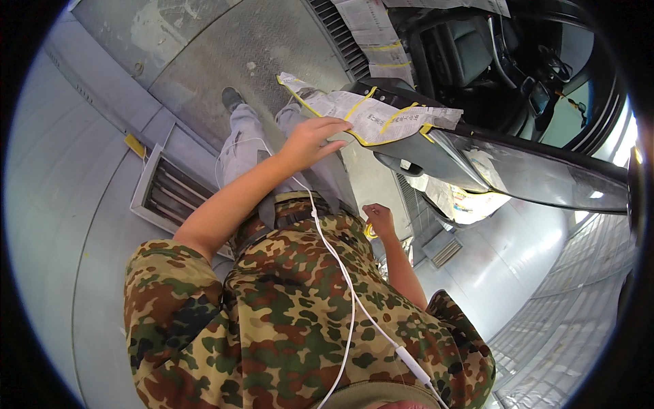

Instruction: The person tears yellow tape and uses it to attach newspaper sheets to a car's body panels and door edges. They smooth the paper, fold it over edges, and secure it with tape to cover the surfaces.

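Camouflage cloth [306, 307] covers the person's torso, with a white earphone cable [334, 255] hanging over it, on the person's side of the car door [446, 158]. The right hand [379, 218] is low by the body, apart from the door, its fingers curled in on a yellow tape roll [370, 231] that shows only partly. The left hand [315, 141] reaches to the door's edge: fingers nearly straight, thumb spread away from them, unclenched, tips at the rim of newspaper masking [395, 124]. That paper lies over the door's end, crossed by yellow tape strips [360, 103]. Past the door are a dark car seat [470, 51] and, beside the car, a slotted floor grating [338, 41].
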Demonstrator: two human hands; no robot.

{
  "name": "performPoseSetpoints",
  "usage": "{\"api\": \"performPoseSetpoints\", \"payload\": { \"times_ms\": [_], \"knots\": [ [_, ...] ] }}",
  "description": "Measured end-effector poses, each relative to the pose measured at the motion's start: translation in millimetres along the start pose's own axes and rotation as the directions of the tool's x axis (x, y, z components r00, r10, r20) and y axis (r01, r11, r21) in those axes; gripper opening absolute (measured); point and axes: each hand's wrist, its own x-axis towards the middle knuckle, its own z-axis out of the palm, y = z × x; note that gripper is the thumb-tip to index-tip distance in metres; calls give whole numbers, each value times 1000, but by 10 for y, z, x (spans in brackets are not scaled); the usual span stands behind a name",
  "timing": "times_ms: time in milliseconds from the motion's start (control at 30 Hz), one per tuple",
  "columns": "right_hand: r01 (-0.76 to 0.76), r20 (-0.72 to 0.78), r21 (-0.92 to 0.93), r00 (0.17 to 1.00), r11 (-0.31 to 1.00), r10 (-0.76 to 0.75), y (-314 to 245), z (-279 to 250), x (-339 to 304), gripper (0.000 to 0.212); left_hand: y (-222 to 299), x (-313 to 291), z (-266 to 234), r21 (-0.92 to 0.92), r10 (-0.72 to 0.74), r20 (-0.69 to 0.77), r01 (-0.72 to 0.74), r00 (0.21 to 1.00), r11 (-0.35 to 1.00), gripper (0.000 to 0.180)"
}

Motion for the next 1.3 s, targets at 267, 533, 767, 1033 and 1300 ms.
{"api": "performPoseSetpoints", "payload": {
  "times_ms": [267,533,767,1033,1300],
  "knots": [
    [182,-236,12,956,983,-174,-395,-95,24,24,-93,123,18,104,52,-25,-50,998,993,16],
    [597,-582,34,664,802,-470,-1228,-291,-150,34,-500,11,14,308,56,46,-68,997,949,10],
    [529,-456,-62,739,846,-496,-1296,-398,-15,33,-846,-18,44,488,100,190,-182,977,854,15],
    [600,-429,-195,659,776,-617,-1233,-425,81,31,-1280,-63,-191,798,-361,405,-132,840,588,16],
    [617,-456,-257,601,744,-657,-1173,-375,127,32,289,399,-447,285,16,-45,-2,999,959,39]
  ]
}}
